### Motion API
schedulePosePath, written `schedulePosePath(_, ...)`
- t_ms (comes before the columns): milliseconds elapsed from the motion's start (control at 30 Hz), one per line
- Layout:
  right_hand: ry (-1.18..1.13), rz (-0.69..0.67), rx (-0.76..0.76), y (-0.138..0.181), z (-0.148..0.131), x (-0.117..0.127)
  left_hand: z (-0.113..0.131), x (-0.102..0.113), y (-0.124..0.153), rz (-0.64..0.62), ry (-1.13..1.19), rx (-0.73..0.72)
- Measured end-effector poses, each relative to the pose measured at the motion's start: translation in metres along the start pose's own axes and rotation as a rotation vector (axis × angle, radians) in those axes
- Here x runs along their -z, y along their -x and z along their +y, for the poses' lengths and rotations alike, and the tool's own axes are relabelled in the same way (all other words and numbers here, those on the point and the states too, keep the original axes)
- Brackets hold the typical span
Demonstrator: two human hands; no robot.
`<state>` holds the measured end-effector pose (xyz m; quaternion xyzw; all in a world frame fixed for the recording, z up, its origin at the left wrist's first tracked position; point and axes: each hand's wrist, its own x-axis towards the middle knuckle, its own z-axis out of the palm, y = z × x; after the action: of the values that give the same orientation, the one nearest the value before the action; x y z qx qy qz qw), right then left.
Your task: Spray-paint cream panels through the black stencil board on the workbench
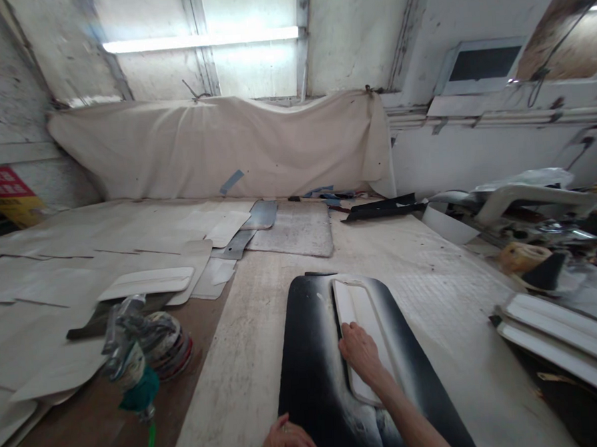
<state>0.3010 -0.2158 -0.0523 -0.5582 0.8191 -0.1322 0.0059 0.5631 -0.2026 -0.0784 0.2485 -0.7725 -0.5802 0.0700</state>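
One oblong panel (357,306), rounded black board (305,356)

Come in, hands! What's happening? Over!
Right hand on white panel. Left hand at black board's left edge. White panel lies on black board. Spray gun well aside, left.

1. Black board (309,343), lying flat on the pale table (237,387), rounded at its far corners, clouded with whitish powdery haze along both sides of its middle.
2. White slat (355,306), long and narrow, lying lengthwise on the black board, reaching close to its far edge.
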Motion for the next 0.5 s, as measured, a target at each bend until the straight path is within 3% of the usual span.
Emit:
schedulePosePath(133,-0.073,-0.037,0.014,0.004,0.002,-0.011,-0.01,-0.001,-0.003,-0.14,-0.05,-0.096)
schedulePosePath(200,-0.155,-0.048,0.036,0.004,0.006,-0.013,0.008,0.007,0.002,-0.052,-0.01,-0.167)
schedulePosePath(267,-0.275,-0.054,0.074,0.002,0.009,-0.003,0.04,0.019,0.012,0.125,0.024,-0.195)
schedulePosePath(333,-0.404,-0.045,0.12,0.003,0.011,0.024,0.08,0.032,0.023,0.29,0.03,-0.177)
schedulePosePath(400,-0.565,0.027,0.154,0.013,0.016,0.069,0.122,0.041,0.036,0.447,0.047,-0.213)
schedulePosePath(500,-0.824,0.318,0.135,0.054,0.032,0.151,0.178,0.046,0.06,0.793,0.038,-0.432)
